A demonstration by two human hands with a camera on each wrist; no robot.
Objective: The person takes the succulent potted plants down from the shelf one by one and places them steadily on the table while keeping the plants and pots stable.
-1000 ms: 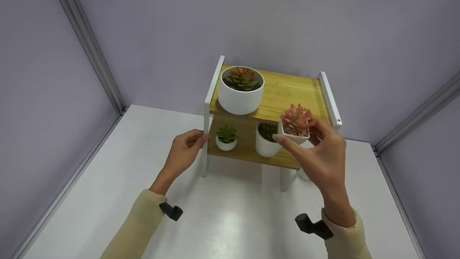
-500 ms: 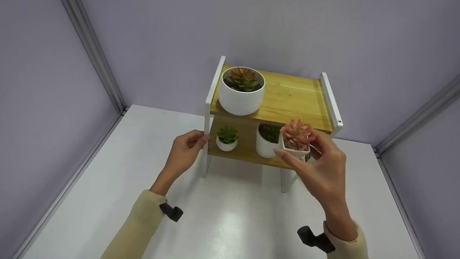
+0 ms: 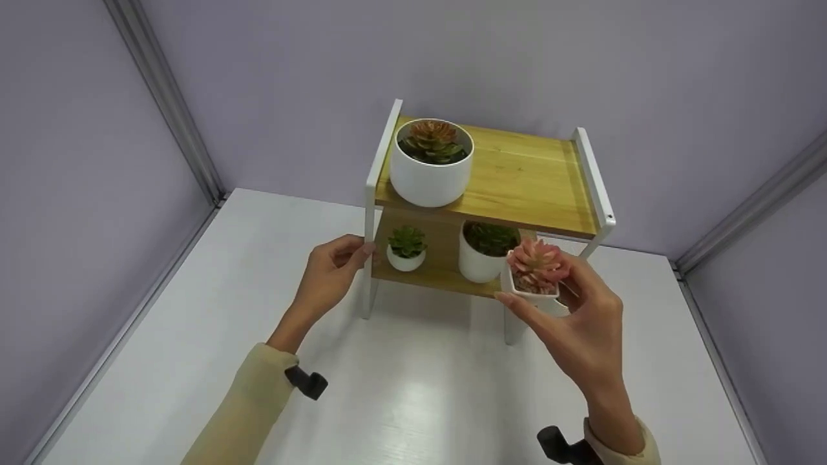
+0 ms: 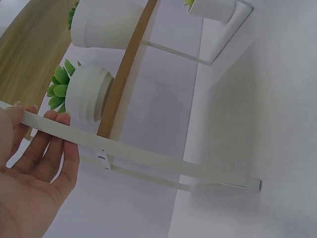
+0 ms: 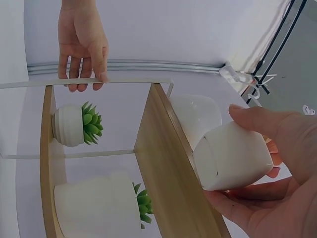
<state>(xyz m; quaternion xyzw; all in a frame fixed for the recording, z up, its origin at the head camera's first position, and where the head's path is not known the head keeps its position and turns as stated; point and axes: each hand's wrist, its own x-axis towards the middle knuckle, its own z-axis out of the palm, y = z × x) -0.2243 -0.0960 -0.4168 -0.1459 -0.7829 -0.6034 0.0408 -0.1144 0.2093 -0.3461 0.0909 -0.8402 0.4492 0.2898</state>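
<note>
My right hand (image 3: 578, 320) grips a small square white pot with a pink succulent (image 3: 538, 266) between thumb and fingers. In the head view it overlaps the right front of the two-tier plant stand (image 3: 526, 184). The right wrist view shows the pot's underside (image 5: 233, 156), close to the edge of the upper board. My left hand (image 3: 329, 274) pinches the stand's white left front post (image 4: 74, 135) between thumb and fingertips. On the lower board stand a small green succulent in a white pot (image 3: 406, 248) and a larger white pot with a green plant (image 3: 481, 261).
A round white pot with a reddish-green succulent (image 3: 431, 171) stands on the upper board at the left. Another white pot (image 4: 213, 9) stands on the white floor surface (image 3: 407, 400) by the stand's far leg. Pale panels (image 3: 517, 58) enclose the back and sides.
My right hand has lowered the potted pink succulent from the upper board's front edge to about the lower board's level in the head view. My left hand stays on the post.
</note>
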